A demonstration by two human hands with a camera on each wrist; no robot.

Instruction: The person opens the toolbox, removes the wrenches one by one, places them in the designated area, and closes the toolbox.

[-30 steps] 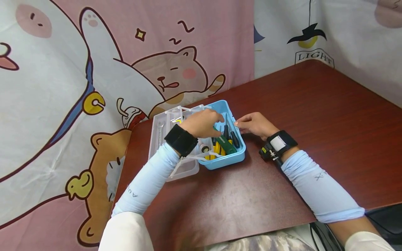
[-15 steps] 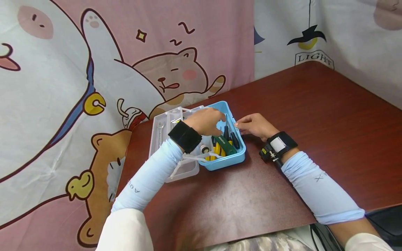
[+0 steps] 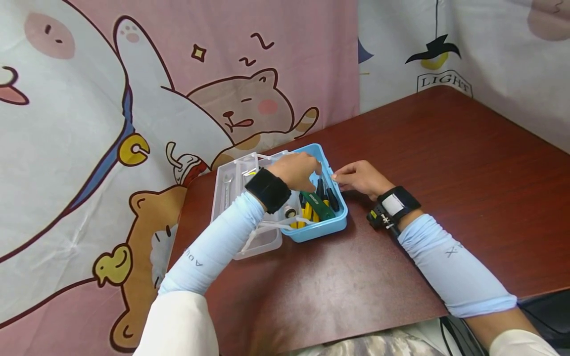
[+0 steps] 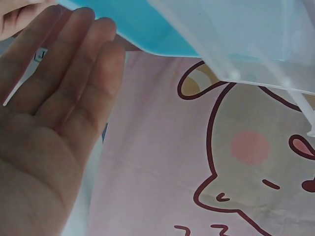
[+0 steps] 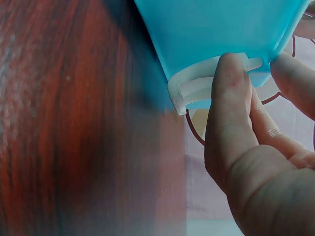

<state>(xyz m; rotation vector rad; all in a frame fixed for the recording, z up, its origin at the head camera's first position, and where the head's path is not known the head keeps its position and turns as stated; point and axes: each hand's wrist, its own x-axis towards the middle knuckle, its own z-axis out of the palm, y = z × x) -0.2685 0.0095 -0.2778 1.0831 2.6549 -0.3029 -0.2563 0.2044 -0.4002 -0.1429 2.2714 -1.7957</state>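
A light blue toolbox [image 3: 313, 232] stands with its lid side folded out to the left as a clear compartment tray [image 3: 222, 205]. Inside lie a green-handled tool [image 3: 318, 205], black-handled screwdrivers [image 3: 332, 199] and yellow-handled tools [image 3: 307, 211]. My left hand [image 3: 296, 170] hovers over the box; its fingers are nearly straight and hold nothing in the left wrist view. My right hand [image 3: 362, 178] is at the box's right wall. In the right wrist view its thumb and a finger pinch a white latch [image 5: 197, 78]; another fingertip is by the rim.
The clear tray holds a wrench [image 3: 227, 190] and small parts. Thin white arms [image 3: 278, 225] cross between tray and box. The brown table [image 3: 427, 163] meets a printed cloth [image 3: 325, 59] behind the box.
My left hand has moved slightly right, further over the blue toolbox. My right hand stays at the box's right wall, and the tools lie as before.
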